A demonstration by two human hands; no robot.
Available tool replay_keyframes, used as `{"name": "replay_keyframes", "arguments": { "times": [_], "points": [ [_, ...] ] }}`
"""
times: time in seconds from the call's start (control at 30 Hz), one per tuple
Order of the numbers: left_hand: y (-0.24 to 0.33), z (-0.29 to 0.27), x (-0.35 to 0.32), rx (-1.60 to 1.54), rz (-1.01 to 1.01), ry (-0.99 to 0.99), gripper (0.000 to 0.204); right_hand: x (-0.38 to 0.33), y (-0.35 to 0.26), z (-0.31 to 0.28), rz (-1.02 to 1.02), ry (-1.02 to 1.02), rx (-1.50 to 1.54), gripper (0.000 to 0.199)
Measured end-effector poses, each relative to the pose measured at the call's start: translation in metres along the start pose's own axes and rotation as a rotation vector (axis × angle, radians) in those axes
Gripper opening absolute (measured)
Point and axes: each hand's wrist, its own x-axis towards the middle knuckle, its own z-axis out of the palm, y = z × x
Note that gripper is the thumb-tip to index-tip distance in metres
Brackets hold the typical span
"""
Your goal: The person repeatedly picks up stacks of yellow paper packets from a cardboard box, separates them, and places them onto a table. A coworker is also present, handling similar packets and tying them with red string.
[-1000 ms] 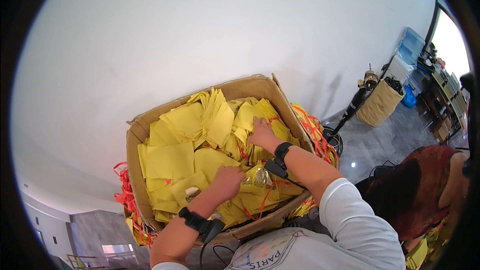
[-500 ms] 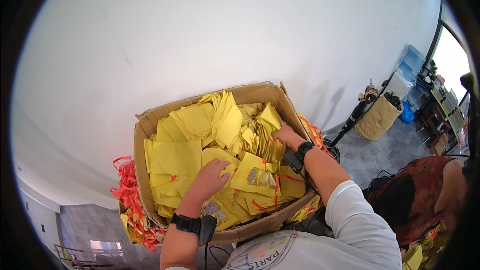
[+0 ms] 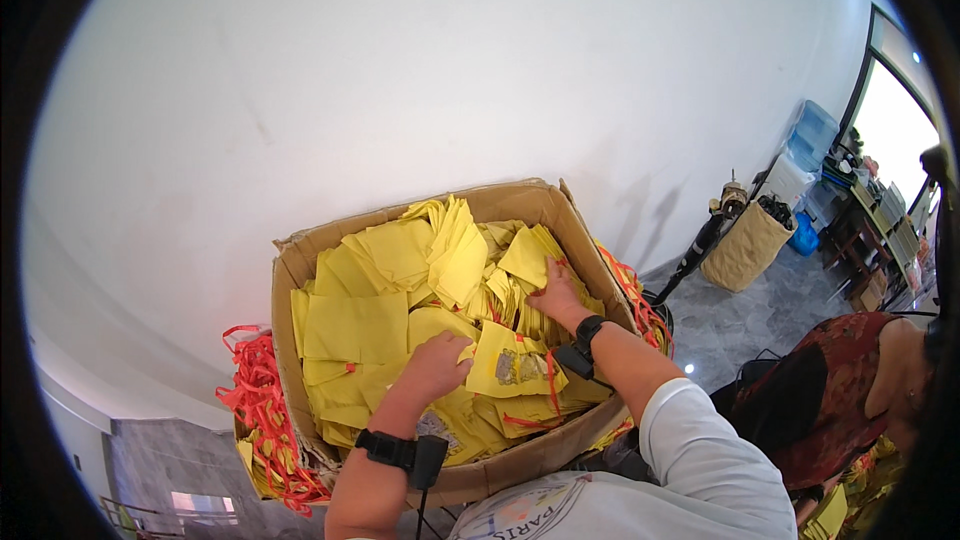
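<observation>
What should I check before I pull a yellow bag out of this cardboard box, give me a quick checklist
1. Left hand on the pile: ok, it rests on the yellow bags near the front of the box.
2. Right hand placed: ok, it presses into the bags by the right wall of the cardboard box.
3. One bag singled out: cannot tell, a printed yellow bag lies between the hands, but the grip on it is hidden.
4. Red-orange handles untangled: not ok, they spill in a bunch over the left side.
5. Box steady: cannot tell, its base is out of view.
6. Nearby person out of the way: ok, they are off to the right.
</observation>
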Motion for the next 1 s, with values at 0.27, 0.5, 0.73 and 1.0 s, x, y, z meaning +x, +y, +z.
{"name": "replay_keyframes", "arguments": {
  "times": [0.27,0.5,0.73,1.0],
  "points": [
    [-0.005,0.004,-0.003,0.05,0.106,0.029,0.032,-0.016,0.008,0.007,0.018,0.244,0.167,0.098],
    [-0.005,0.007,-0.003,0.066,0.136,0.048,0.03,-0.02,-0.013,0.025,-0.029,0.195,-0.044,0.107],
    [-0.009,-0.004,-0.009,0.071,0.102,0.05,0.03,-0.002,0.011,0.013,-0.001,0.145,0.166,0.106],
    [0.0,-0.008,-0.021,0.063,0.057,0.017,0.033,-0.011,0.026,0.007,-0.042,0.23,0.397,0.072]
  ]
}}
